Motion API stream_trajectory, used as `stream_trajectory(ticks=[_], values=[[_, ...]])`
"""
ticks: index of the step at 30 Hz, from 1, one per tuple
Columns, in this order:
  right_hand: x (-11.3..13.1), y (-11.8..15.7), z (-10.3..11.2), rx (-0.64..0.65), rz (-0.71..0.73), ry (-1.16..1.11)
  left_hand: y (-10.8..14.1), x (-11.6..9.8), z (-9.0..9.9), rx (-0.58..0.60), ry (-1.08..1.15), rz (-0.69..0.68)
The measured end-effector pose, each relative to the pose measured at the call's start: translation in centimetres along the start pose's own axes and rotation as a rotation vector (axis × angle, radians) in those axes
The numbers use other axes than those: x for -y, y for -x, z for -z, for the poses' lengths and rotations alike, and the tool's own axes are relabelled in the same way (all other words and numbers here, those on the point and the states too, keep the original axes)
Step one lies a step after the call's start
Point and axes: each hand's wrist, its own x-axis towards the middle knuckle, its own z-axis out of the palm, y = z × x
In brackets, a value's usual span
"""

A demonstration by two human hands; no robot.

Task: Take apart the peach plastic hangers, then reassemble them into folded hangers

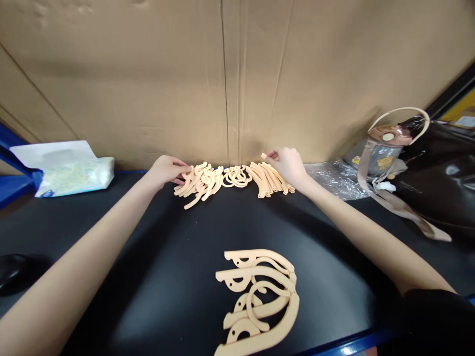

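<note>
Three groups of beige plastic parts lie along the back of the black table. My left hand [168, 171] reaches the left pile [202, 182], its fingers closed on a part at the pile's edge. My right hand [287, 163] is above the right pile of curved arms [267, 179], with a beige piece [264, 155] pinched at its fingertips. Between the piles lie small beige hooks [236, 176]. Nearer to me, several joined beige pieces like folding hangers [260, 271] lie flat on the table [178, 277], touched by neither hand.
Cardboard [148, 89] stands behind the table. At the left are a packet [76, 173] and a dark rounded object [15, 272]. Clear plastic film [330, 178], a strapped bottle [384, 151] and a dark bag [441, 183] sit at the right.
</note>
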Motion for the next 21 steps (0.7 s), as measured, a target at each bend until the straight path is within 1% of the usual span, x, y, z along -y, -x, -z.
stream_trajectory(ticks=[2,4,9,12,15,18,20,21], values=[[0.6,0.2,-0.5,-0.008,-0.017,0.064,0.1,-0.4,-0.2,0.038,-0.064,0.067],[1.2,0.3,-0.9,-0.008,-0.021,0.123,0.4,-0.9,-0.2,0.053,-0.141,0.104],[1.8,0.2,-1.8,0.016,0.017,0.21,1.4,-2.3,-0.2,0.037,-0.297,0.112],[1.6,0.1,-1.7,0.001,0.037,0.225,1.8,-2.7,-0.2,0.031,-0.346,0.105],[1.4,0.3,-0.3,-0.05,0.047,0.222,2.0,-3.0,-0.2,0.015,-0.375,0.096],[1.6,1.6,1.8,-0.063,0.08,0.209,2.3,-3.6,-0.2,-0.035,-0.412,0.079],[2.1,3.5,3.2,-0.009,0.137,0.176,2.8,-4.0,-0.2,-0.076,-0.449,0.06],[2.4,4.8,3.8,0.047,0.187,0.142,3.2,-4.2,-0.2,-0.096,-0.468,0.043]])
